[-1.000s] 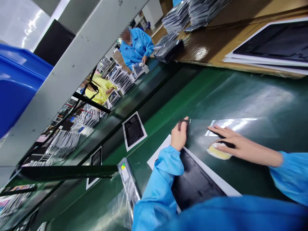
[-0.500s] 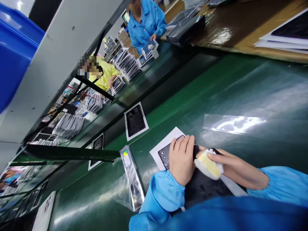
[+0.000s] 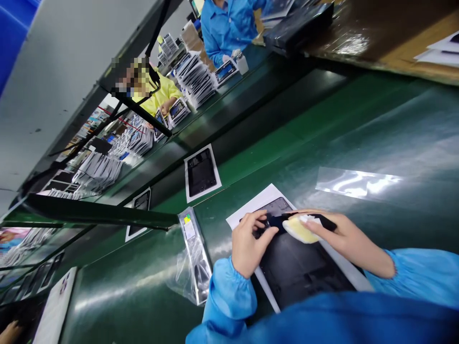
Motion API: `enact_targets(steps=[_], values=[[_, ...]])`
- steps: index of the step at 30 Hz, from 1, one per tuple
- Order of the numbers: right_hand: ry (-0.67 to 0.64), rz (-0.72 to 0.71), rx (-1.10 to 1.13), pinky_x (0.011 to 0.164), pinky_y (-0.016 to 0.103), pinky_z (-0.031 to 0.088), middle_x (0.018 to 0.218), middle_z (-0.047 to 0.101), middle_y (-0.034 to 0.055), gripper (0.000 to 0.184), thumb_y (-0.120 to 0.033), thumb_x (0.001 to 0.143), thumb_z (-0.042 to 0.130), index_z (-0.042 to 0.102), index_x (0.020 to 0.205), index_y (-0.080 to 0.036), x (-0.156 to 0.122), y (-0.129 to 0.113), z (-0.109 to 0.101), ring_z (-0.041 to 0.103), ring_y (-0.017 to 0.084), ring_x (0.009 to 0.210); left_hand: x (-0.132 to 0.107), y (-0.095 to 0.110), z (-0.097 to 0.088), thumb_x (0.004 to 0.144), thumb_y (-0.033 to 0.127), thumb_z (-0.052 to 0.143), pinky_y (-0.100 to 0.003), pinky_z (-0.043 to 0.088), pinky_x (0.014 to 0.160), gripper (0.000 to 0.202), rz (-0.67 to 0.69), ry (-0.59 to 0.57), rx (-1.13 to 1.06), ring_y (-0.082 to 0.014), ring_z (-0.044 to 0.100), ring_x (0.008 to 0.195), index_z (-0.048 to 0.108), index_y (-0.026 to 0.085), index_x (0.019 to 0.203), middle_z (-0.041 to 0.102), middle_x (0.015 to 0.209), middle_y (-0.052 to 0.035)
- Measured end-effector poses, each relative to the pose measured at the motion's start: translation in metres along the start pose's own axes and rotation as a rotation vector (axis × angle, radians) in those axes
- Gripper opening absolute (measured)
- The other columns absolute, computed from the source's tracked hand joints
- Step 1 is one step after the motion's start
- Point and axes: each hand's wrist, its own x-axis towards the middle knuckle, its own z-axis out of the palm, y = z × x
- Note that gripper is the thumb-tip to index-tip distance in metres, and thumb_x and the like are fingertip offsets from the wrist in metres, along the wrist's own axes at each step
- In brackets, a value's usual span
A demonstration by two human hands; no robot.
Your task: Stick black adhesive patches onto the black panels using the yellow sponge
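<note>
**Pinching a black strip over the panel**

Holding a black strip (image 3: 278, 220) between both hands, I am keeping it just above the far end of the dark panel (image 3: 297, 267), which is lying on a white sheet (image 3: 251, 206) on the green belt (image 3: 340, 124) right in front of me. My left hand (image 3: 247, 241) is pinching the strip's near end, thumb and forefinger closed together on it, so that the strip is staying taut and lined up with the panel's edge. My right hand (image 3: 337, 234) is lying flat along the other end, fingers together and pressing down, with a yellow pad (image 3: 299, 230) tucked under them; whether these fingers are actually gripping the strip or only the pad, I cannot tell. The sheet is keeping the panel off the belt surface.

Just beyond my right hand, a clear film (image 3: 355, 182) is lying flat on the belt, apart from the panel. To my left, a bagged part (image 3: 195, 258) is resting beside the sheet. Farther along, another panel on paper (image 3: 201, 173) is sitting on the belt, well apart from mine. Across the line, a person in blue (image 3: 225, 28) and a person in yellow (image 3: 161, 98) are working among stacks of panels (image 3: 195, 79).
</note>
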Motion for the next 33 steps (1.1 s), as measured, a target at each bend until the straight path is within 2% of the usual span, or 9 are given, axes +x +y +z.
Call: enact_targets(steps=[3,5,7,10,12,14,18,23,33], values=[[-0.046,-0.071,-0.083,0.095,0.045,0.055,0.102,0.078,0.0112,0.052,-0.067,0.082,0.054,0.080,0.093,-0.023,-0.002,-0.006,0.003,0.070,0.032,0.100,0.002,-0.004,0.004,0.081,0.030,0.067,-0.025,0.052,0.056,0.016,-0.132,-0.023,-0.178,-0.0137,0.063,0.054,0.076,0.017,0.086,0.071,0.068,-0.0035],[-0.048,-0.076,-0.070,0.097,0.045,0.054,0.107,0.077,0.0106,0.050,-0.067,0.080,0.056,0.079,0.093,-0.025,-0.002,-0.007,0.004,0.070,0.032,0.103,0.004,-0.008,0.004,0.080,0.030,0.066,-0.024,0.049,0.055,0.017,-0.177,0.001,-0.227,-0.0124,0.061,0.051,0.076,0.017,0.080,0.068,0.061,-0.0019],[0.050,-0.032,0.019,0.096,0.043,0.055,0.109,0.076,0.0092,0.049,-0.069,0.075,0.062,0.078,0.093,-0.026,0.000,-0.004,0.003,0.068,0.030,0.105,0.007,-0.013,0.000,0.078,0.031,0.067,-0.023,0.048,0.055,0.018,-0.211,0.051,-0.251,-0.0111,0.060,0.050,0.076,0.017,0.085,0.068,0.062,-0.0011],[0.266,0.137,0.250,0.065,0.035,0.059,0.082,0.073,0.0065,0.052,-0.073,0.065,0.069,0.072,0.079,-0.023,0.008,0.003,0.001,0.068,0.024,0.075,0.014,-0.024,-0.007,0.077,0.030,0.066,-0.021,0.047,0.054,0.021,-0.230,0.102,-0.233,-0.0090,0.055,0.050,0.075,0.017,0.092,0.068,0.064,0.0008],[0.299,0.224,0.330,0.043,0.029,0.049,0.060,0.062,0.0014,0.053,-0.075,0.064,0.068,0.063,0.066,-0.022,0.014,0.005,0.000,0.057,0.017,0.052,0.018,-0.033,-0.008,0.077,0.029,0.065,-0.020,0.046,0.054,0.018,-0.226,0.091,-0.186,-0.0080,0.053,0.050,0.074,0.019,0.089,0.067,0.064,0.0021],[0.269,0.241,0.324,0.036,0.027,0.041,0.052,0.054,-0.0020,0.054,-0.074,0.065,0.067,0.058,0.063,-0.022,0.018,0.004,0.001,0.049,0.013,0.043,0.022,-0.041,-0.006,0.077,0.028,0.065,-0.019,0.045,0.052,0.014,-0.231,0.058,-0.145,-0.0071,0.052,0.049,0.074,0.019,0.083,0.068,0.065,0.0025],[0.260,0.237,0.257,0.037,0.026,0.040,0.049,0.054,-0.0050,0.048,-0.065,0.060,0.074,0.065,0.081,-0.022,0.022,-0.001,0.008,0.047,0.012,0.040,0.027,-0.048,0.000,0.077,0.027,0.065,-0.018,0.046,0.051,0.012,-0.262,0.024,-0.113,-0.0070,0.054,0.050,0.074,0.020,0.082,0.071,0.070,0.0020],[0.238,0.176,0.134,0.045,0.027,0.047,0.070,0.071,-0.0029,0.036,-0.047,0.062,0.077,0.073,0.091,-0.027,0.030,-0.001,0.018,0.055,0.012,0.045,0.028,-0.049,0.003,0.078,0.026,0.065,-0.017,0.046,0.050,0.011,-0.279,0.033,-0.105,-0.0070,0.055,0.050,0.073,0.019,0.080,0.071,0.070,0.0020],[0.134,-0.029,-0.243,0.062,0.033,0.055,0.083,0.077,0.0002,0.039,-0.052,0.080,0.057,0.071,0.105,-0.026,0.033,0.021,0.022,0.068,0.021,0.063,0.028,-0.052,0.004,0.077,0.026,0.065,-0.017,0.045,0.049,0.012,-0.291,0.016,-0.135,-0.0072,0.055,0.049,0.074,0.018,0.080,0.071,0.068,0.0014]])
